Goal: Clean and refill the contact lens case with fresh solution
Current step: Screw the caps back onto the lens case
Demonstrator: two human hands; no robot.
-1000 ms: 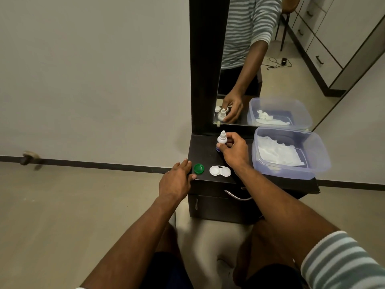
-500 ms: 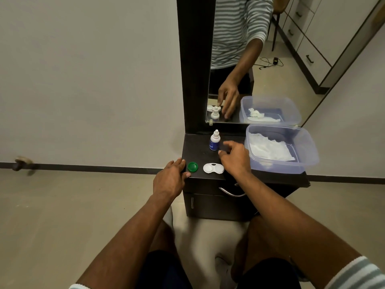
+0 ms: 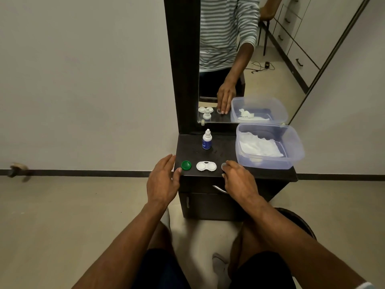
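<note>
While we sat close before the small dark cabinet, our knees lay nearest, and above them both hands reached to the front edge of the tabletop [image 3: 229,147]. Our left hand [image 3: 162,182] rested at the front left corner with its fingers straight and relaxed, holding nothing, its thumb just beside the green cap [image 3: 186,165]. Our right hand [image 3: 239,180] lay at about four o'clock from the lens case [image 3: 206,166], fingertips on a small pale cap [image 3: 223,165]; whether they pinched it or only touched it we could not tell.

Between the two caps sat the case, both white wells uncovered and facing up. We judged it light, stiff and slick, likely to skate on the smooth top, so best held by the narrow bridge or pinned at one well's rim, kept level if liquid was inside. At twelve o'clock from the case stood the solution bottle [image 3: 207,140], upright, capped, small and easily tipped; its squeezable body seemed the place to grasp.

At two o'clock stood a clear plastic tub [image 3: 291,151] with white tissue [image 3: 258,147] inside. Farther back rose a mirror [image 3: 270,59] in a dark frame, with plain wall and a tiled floor around.
</note>
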